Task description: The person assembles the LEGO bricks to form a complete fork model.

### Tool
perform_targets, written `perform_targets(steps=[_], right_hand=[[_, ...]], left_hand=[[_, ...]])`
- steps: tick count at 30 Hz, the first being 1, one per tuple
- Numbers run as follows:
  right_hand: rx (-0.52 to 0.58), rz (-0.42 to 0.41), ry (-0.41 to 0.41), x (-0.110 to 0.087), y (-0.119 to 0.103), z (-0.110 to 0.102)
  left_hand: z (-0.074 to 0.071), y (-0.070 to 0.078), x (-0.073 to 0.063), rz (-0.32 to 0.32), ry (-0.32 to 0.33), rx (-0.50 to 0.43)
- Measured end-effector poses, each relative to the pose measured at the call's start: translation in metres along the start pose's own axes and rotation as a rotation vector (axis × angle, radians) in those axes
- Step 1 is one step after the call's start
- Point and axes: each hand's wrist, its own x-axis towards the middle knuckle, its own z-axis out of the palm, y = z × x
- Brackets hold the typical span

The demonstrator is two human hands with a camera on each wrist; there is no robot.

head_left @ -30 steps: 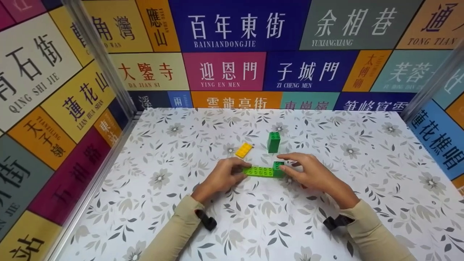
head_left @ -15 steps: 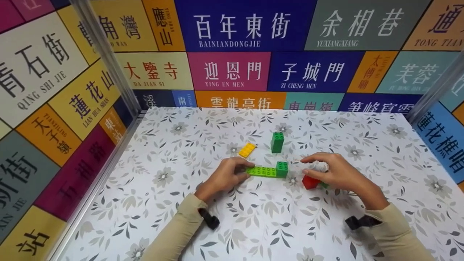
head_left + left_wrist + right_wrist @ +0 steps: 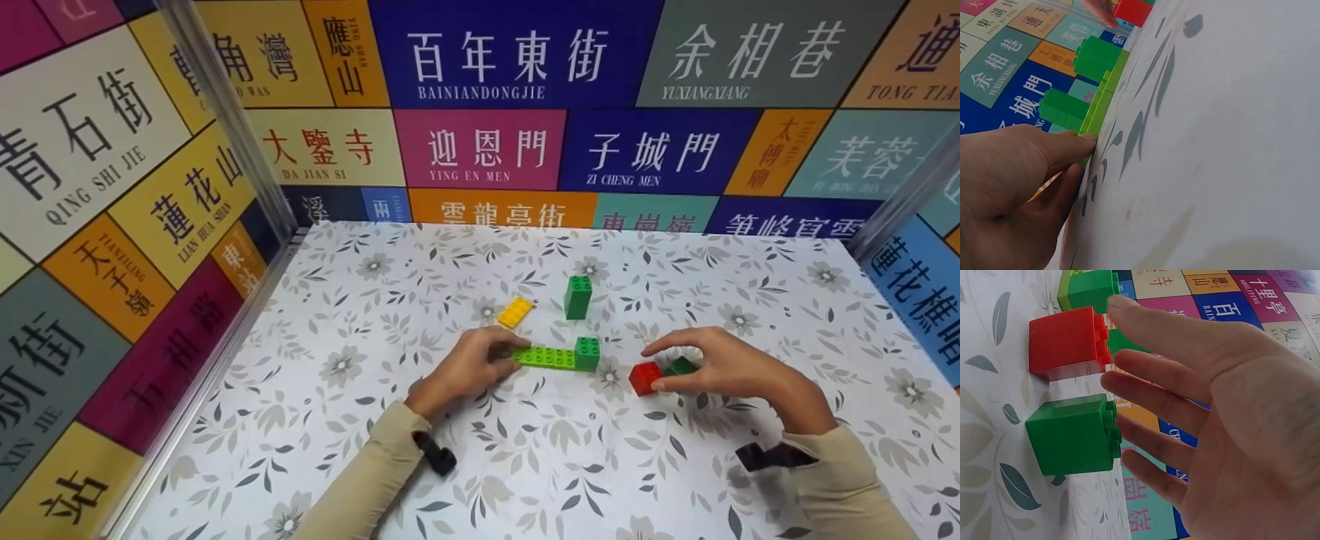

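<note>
My left hand [image 3: 466,364] pinches the left end of a long lime-green toy plate [image 3: 546,357] lying on the table. A green building brick [image 3: 587,354] sits on the plate's right end. To the right, a red building brick [image 3: 645,379] and another green brick [image 3: 681,366] stand side by side, studs up. My right hand [image 3: 739,367] hovers at these two, thumb and fingers spread apart. In the right wrist view, the fingertips come close to the studs of the red brick [image 3: 1064,343] and the green brick [image 3: 1069,436], with nothing held.
Behind the plate lie a yellow flat brick [image 3: 516,311] and an upright tall green block [image 3: 577,298]. The floral-patterned table [image 3: 465,465] is bounded by sign-covered walls at the back [image 3: 487,146] and sides.
My right hand has left the green brick on the plate and moved right to the red and green bricks, now uncovered. The left hand keeps its hold; the whole view has shifted slightly.
</note>
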Motion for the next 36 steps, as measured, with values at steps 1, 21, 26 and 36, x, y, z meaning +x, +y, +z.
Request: perform_targets(steps=[1, 21, 26, 36], right_hand=[[0.001, 0.004, -0.02, -0.001, 0.001, -0.001], [-0.004, -0.003, -0.013, 0.002, 0.011, 0.002], [0.021, 0.004, 0.039, 0.004, 0.009, 0.003], [0.001, -0.042, 0.209, 0.009, 0.005, 0.005]], left_hand=[[0.0, 0.0, 0.0, -0.001, -0.001, -0.001], [0.001, 0.001, 0.001, 0.028, 0.008, -0.023], [0.0, 0.001, 0.001, 0.019, -0.006, -0.013], [-0.002, 0.001, 0.0, -0.012, -0.019, 0.008]])
